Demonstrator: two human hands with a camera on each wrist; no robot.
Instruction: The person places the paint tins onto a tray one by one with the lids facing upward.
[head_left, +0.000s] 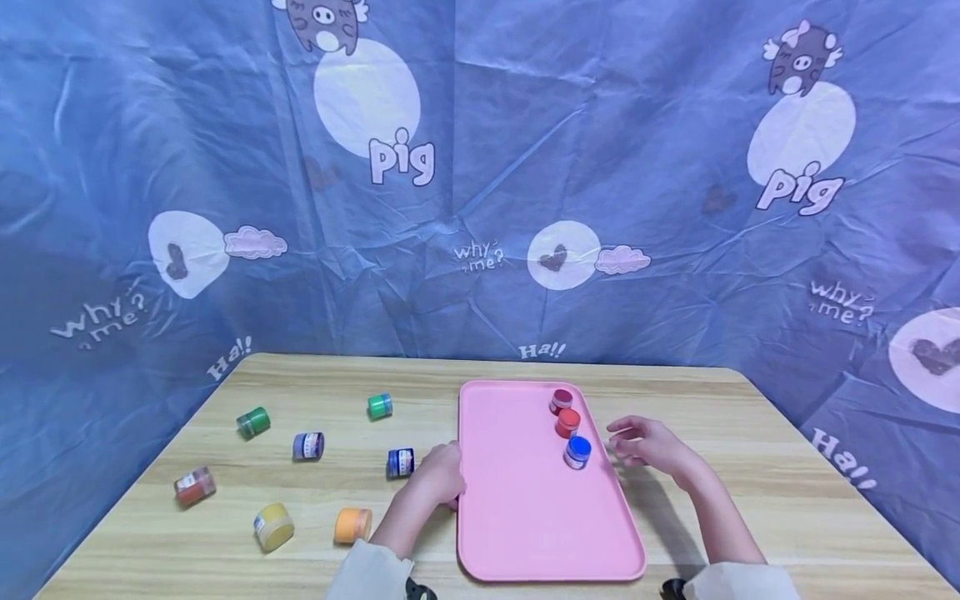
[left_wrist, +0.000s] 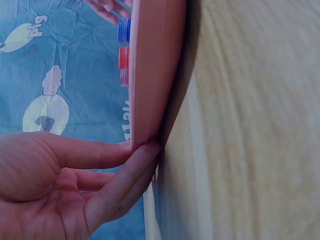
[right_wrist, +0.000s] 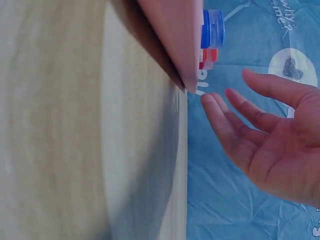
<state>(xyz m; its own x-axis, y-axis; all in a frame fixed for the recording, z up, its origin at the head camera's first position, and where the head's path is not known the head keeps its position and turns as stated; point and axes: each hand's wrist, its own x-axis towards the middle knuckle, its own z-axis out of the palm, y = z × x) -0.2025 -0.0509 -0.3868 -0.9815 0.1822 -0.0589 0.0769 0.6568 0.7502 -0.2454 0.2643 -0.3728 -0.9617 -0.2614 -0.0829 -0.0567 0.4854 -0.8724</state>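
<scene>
A pink tray (head_left: 540, 525) lies on the wooden table, long side running away from me. My left hand (head_left: 439, 473) pinches its left rim, thumb above and fingers beneath, as the left wrist view shows of that hand (left_wrist: 80, 185). Just off the right rim, my right hand (head_left: 651, 445) hovers with loosely bent fingers, holding nothing; in the right wrist view its fingertips (right_wrist: 208, 100) are close to the tray edge. Along the tray's right side stand a dark red paint jar (head_left: 561, 402), an orange-red paint jar (head_left: 568, 423) and a blue paint jar (head_left: 577, 452).
Left of the tray several paint jars lie on their sides, among them a dark blue jar (head_left: 401, 462) near my left hand, an orange jar (head_left: 352, 526), a yellow jar (head_left: 273, 527) and a green jar (head_left: 380, 407). A blue printed cloth (head_left: 495, 192) hangs behind the table.
</scene>
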